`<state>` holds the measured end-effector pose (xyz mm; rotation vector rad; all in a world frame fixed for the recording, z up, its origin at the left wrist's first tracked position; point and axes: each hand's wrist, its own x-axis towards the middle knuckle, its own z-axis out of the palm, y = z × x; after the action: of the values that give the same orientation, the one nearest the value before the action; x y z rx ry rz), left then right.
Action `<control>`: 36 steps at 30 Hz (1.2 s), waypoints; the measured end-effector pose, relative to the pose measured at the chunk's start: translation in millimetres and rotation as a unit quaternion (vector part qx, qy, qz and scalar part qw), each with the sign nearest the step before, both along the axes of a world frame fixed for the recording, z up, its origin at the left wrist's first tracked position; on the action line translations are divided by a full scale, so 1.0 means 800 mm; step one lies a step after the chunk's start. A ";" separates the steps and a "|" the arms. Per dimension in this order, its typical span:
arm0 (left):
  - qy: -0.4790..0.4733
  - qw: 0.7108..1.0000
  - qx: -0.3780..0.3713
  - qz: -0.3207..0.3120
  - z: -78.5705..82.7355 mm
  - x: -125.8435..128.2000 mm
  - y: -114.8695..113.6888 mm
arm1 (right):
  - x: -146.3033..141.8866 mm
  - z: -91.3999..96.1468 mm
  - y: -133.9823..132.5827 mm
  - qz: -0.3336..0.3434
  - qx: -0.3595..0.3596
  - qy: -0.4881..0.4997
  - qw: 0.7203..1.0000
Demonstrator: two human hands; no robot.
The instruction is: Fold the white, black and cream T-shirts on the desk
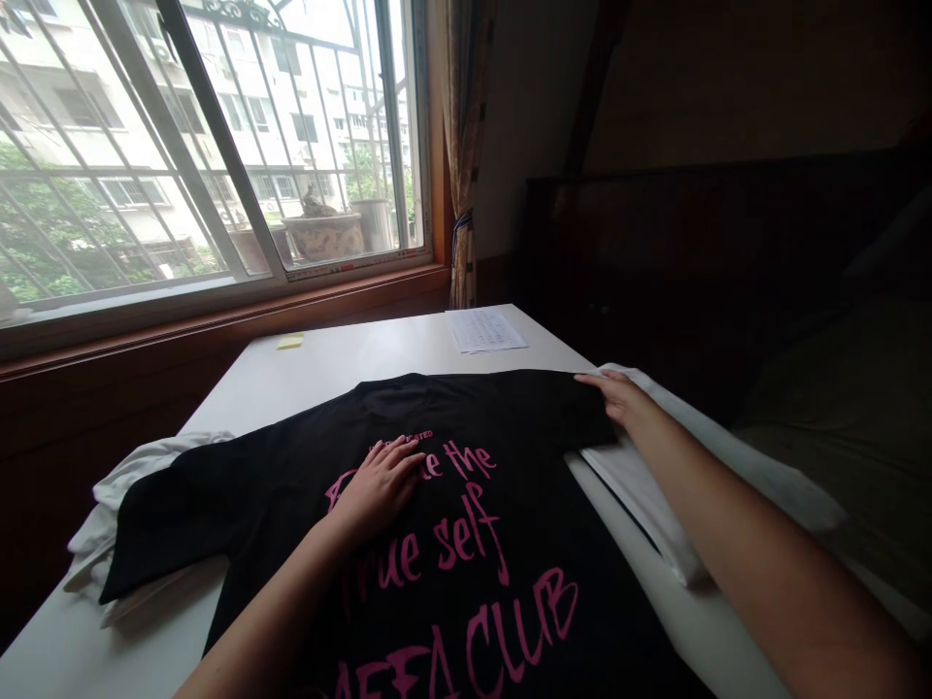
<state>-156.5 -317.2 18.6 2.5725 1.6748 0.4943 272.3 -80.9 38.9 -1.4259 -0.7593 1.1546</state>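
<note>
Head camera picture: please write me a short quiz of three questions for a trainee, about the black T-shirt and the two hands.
1. True or false: the left hand lies flat on the pink lettering of the black T-shirt.
2. What does the right hand touch? A) the T-shirt's sleeve B) a cup C) scissors
3. Fill in: the T-shirt lies spread on a white ____.
Key: 1 true; 2 A; 3 table.

Pink lettering "the", "true self", "CLUB", on black T-shirt (277, 485)
</note>
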 end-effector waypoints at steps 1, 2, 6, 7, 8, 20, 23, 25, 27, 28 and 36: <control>0.002 1.000 0.000 0.001 0.000 0.000 0.000 | 0.001 -0.003 0.003 0.003 -0.006 -0.003 1.000; 0.002 1.000 0.000 0.002 0.000 0.000 0.000 | 0.001 -0.006 0.005 0.005 -0.004 -0.014 1.000; 0.003 1.000 -0.002 0.003 -0.001 0.000 0.001 | -0.011 -0.007 -0.001 0.005 0.086 -0.088 0.992; 0.002 1.000 -0.001 0.003 -0.002 0.000 0.001 | -0.018 -0.004 -0.005 0.008 0.125 -0.113 0.986; 0.001 1.000 0.000 0.001 -0.002 -0.001 0.001 | -0.025 0.000 -0.009 0.015 0.162 -0.146 0.976; 0.003 1.000 0.000 0.002 -0.002 -0.001 0.001 | -0.150 0.071 -0.084 0.156 0.349 -0.628 0.678; 0.000 1.000 0.002 0.001 -0.002 -0.001 0.001 | -0.183 0.054 -0.122 0.232 0.358 -0.619 0.660; 0.000 1.000 0.003 0.004 -0.002 -0.001 0.001 | -0.202 0.038 -0.154 0.311 0.359 -0.606 0.638; 0.000 1.000 0.001 0.005 -0.002 -0.001 0.001 | -0.215 0.024 -0.186 0.371 0.363 -0.610 0.598; -0.002 1.000 0.001 0.005 -0.002 -0.001 0.001 | -0.217 0.018 -0.199 0.384 0.369 -0.615 0.581; -0.009 1.000 0.010 -0.004 -0.007 -0.003 0.001 | -0.151 0.015 -0.224 0.319 0.333 -0.685 0.564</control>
<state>-159.0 -316.1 12.7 2.5798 1.6621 0.5344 151.9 -259.7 51.0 -1.1269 -2.6359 -0.2015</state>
